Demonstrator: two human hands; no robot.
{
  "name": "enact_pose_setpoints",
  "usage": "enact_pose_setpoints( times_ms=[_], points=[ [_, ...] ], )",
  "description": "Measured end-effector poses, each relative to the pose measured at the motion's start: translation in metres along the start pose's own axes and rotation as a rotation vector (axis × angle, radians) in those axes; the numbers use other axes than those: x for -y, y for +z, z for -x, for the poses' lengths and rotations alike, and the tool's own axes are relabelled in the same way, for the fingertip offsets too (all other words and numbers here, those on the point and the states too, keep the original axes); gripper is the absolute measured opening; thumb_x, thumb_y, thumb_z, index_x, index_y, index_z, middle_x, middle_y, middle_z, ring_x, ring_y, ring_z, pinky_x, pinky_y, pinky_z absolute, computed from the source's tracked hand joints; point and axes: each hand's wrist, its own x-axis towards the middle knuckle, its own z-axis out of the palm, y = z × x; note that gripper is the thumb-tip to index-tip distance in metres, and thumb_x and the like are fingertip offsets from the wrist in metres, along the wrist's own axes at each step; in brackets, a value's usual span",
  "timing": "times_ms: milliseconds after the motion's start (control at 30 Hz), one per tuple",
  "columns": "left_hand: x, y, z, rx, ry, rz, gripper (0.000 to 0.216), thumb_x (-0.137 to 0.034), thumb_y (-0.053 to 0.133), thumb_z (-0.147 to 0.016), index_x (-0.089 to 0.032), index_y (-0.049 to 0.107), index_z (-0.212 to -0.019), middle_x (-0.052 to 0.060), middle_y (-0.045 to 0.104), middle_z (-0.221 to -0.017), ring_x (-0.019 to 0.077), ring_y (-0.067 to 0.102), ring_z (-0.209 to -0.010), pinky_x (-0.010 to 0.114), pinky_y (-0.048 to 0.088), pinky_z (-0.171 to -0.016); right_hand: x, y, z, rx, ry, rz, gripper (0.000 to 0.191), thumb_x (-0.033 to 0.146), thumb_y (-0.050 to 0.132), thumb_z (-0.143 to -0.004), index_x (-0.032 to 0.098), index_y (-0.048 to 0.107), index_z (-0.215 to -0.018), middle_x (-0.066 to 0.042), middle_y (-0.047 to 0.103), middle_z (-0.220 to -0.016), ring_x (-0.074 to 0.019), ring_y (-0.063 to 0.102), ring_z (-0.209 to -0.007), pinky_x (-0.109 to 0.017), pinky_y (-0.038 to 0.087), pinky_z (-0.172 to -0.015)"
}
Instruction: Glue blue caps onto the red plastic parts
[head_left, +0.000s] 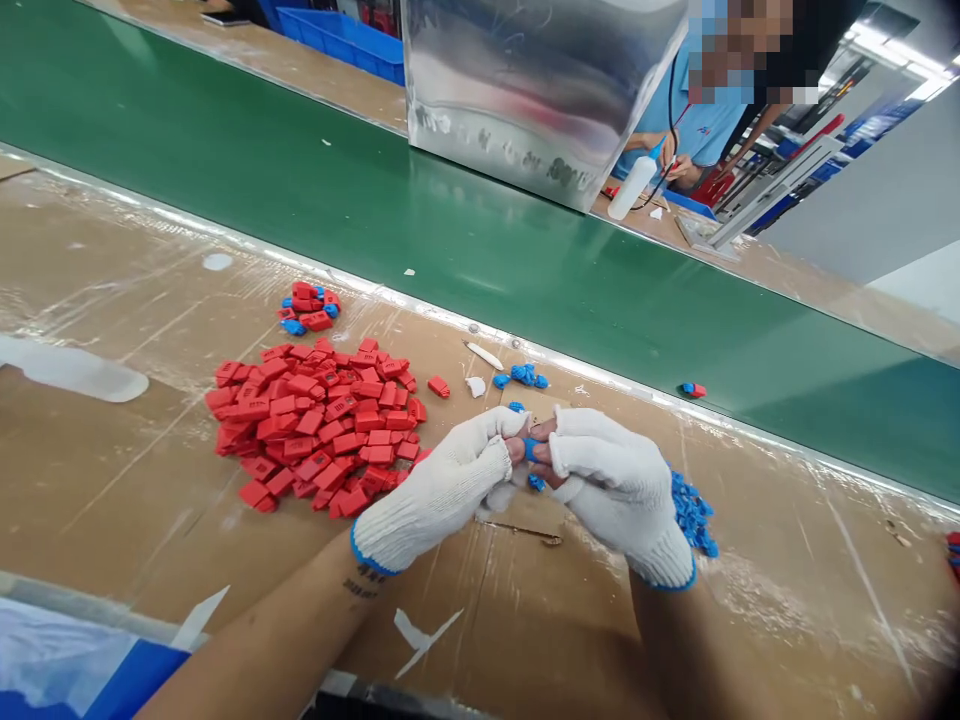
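My left hand [450, 480] and my right hand [626, 485] wear white knit gloves with bare fingertips. Their fingertips meet over the worktable, both pinching a small blue plastic piece [531, 449]; much of it is hidden by the fingers. Left of my left hand lies a big heap of red plastic housings [322, 420]. A pile of small blue pieces [694, 515] sits beside my right hand, partly behind it. Just beyond the hands is a small cluster of blue pieces [525, 375], with a white pen-like tool [484, 355] near it.
A green conveyor belt [300, 180] crosses beyond the table, carrying one red-and-blue part [694, 390]. A small group of red-and-blue parts [309, 307] lies behind the red heap. A metal box [525, 100] stands over the belt. Across it, a person [701, 125] works near a white bottle [634, 187].
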Motion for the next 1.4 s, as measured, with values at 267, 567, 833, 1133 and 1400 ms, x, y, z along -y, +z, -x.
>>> enact_pose_setpoints(
  times_ms=[267,567,833,1133,1400],
  points=[
    [-0.013,-0.031,-0.020,-0.420,0.176,0.173,0.017,-0.026,0.063,-0.090,-0.021,0.060,-0.105,-0.001,0.064,-0.081,0.0092,0.054,-0.058,0.020,0.040,-0.048,-0.029,-0.038,0.008,0.297,0.436,0.387,0.009,0.023,0.066,-0.093,0.024,0.071,-0.101,-0.001,0.076,-0.091,-0.0170,0.066,-0.072,-0.032,0.053,-0.066],
    [-0.018,-0.032,-0.019,-0.538,0.295,0.125,0.026,-0.016,0.065,-0.089,-0.018,0.060,-0.114,-0.003,0.061,-0.079,0.0078,0.056,-0.063,0.018,0.045,-0.055,-0.040,-0.025,0.010,0.426,0.515,0.408,0.011,0.022,0.061,-0.086,0.025,0.065,-0.097,0.000,0.069,-0.084,-0.0181,0.064,-0.074,-0.033,0.047,-0.068],
    [-0.012,-0.037,-0.022,-0.483,0.318,-0.015,0.022,-0.017,0.071,-0.085,-0.018,0.064,-0.106,0.000,0.065,-0.084,0.0101,0.058,-0.070,0.023,0.051,-0.062,-0.039,-0.026,0.008,0.452,0.491,0.405,0.016,0.022,0.062,-0.087,0.024,0.069,-0.101,0.000,0.071,-0.085,-0.0174,0.064,-0.073,-0.031,0.047,-0.067],
    [-0.009,-0.039,-0.023,-0.476,0.333,-0.062,0.020,-0.014,0.069,-0.084,-0.018,0.066,-0.103,0.000,0.064,-0.083,0.0105,0.056,-0.069,0.025,0.050,-0.064,-0.030,-0.040,0.005,0.449,0.476,0.434,0.009,0.023,0.061,-0.088,0.025,0.062,-0.097,-0.003,0.076,-0.097,-0.0192,0.068,-0.079,-0.032,0.049,-0.069],
    [-0.009,-0.039,-0.022,-0.483,0.314,-0.080,0.026,-0.010,0.065,-0.083,-0.017,0.065,-0.108,0.000,0.063,-0.085,0.0104,0.056,-0.071,0.024,0.050,-0.064,-0.032,-0.037,0.005,0.505,0.480,0.472,0.010,0.022,0.058,-0.089,0.026,0.057,-0.098,0.000,0.069,-0.087,-0.0183,0.062,-0.073,-0.031,0.044,-0.066]
  ],
)
